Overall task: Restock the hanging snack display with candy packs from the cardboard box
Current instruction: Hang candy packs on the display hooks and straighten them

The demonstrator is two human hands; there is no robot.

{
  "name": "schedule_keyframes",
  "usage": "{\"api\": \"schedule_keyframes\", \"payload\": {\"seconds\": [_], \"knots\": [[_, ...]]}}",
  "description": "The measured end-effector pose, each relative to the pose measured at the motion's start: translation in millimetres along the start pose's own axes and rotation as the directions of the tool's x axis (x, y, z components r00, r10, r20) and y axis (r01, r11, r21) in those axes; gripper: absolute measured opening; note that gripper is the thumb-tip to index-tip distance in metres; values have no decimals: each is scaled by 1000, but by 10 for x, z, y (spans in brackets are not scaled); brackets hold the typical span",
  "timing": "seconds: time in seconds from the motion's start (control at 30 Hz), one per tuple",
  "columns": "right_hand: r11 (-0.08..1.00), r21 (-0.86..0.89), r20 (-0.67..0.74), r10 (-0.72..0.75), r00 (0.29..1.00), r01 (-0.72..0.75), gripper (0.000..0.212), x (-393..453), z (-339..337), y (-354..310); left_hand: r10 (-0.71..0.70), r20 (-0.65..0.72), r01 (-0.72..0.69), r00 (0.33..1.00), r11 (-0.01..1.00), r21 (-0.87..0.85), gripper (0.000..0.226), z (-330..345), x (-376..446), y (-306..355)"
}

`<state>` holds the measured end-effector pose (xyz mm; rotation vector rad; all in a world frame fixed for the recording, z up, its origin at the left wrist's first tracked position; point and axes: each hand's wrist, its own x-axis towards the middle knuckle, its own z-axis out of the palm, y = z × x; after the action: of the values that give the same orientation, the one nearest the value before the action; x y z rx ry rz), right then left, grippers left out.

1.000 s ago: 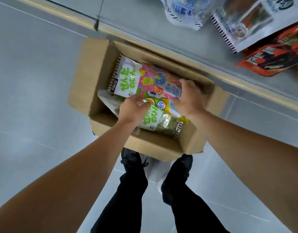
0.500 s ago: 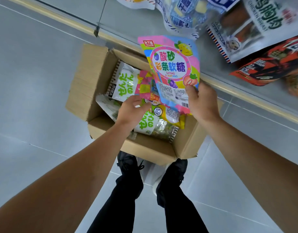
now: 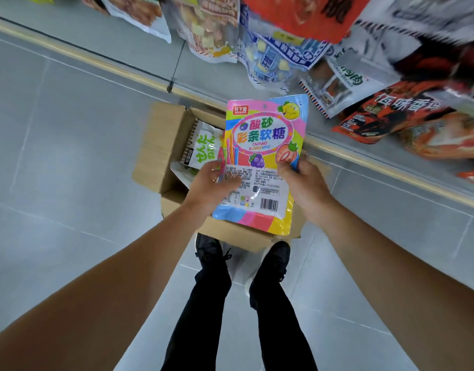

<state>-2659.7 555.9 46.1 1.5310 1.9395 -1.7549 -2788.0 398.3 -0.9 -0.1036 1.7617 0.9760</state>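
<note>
A colourful candy pack (image 3: 262, 145), pink and yellow with fruit pictures, is held upright above the open cardboard box (image 3: 161, 148) on the floor. My left hand (image 3: 217, 183) grips its left edge with the thumb across the label. My right hand (image 3: 300, 180) grips its right edge near the strawberry picture. Inside the box a white pack with green lettering (image 3: 203, 149) shows at the left; the rest of the box is hidden behind the held pack. The hanging snack display (image 3: 284, 49) fills the top of the view.
Hanging packs crowd the upper right: blue and white bags (image 3: 273, 60), a chicken breast bag (image 3: 345, 79), red and orange bags (image 3: 418, 121). A yellow strip (image 3: 110, 66) runs along the display's base. Grey floor tiles (image 3: 56, 156) lie left. My shoes (image 3: 211, 253) stand by the box.
My right hand lifted the candy pack out of the box and higher. My left hand left the packs in the box and took hold of the candy pack's left edge.
</note>
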Motion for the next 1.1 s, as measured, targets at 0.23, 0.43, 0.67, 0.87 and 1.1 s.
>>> {"api": "schedule_keyframes", "payload": {"seconds": [0.23,0.43,0.67,0.87,1.1], "knots": [[999,-20,-79,-34,996,33,21,-777,-112,-797,125,206,-136,971,990,44,41,133,-1292,788],[983,163,127,-109,986,88,25,-1363,-186,-1395,123,240,-22,963,922,-386,47,-41,-1794,1220],[992,5,-223,-124,967,128,24,-1820,-508,-1720,28,159,30,987,935,-354,28,-366,-2386,1714],[965,262,-194,68,979,-15,39,-2330,-854,-2110,217,278,-121,936,938,-324,16,-581,-3132,2163],[940,290,-282,-94,955,178,52,-3026,-1281,-2403,433,294,-370,852,896,-245,12,-515,-3900,2591]]}}
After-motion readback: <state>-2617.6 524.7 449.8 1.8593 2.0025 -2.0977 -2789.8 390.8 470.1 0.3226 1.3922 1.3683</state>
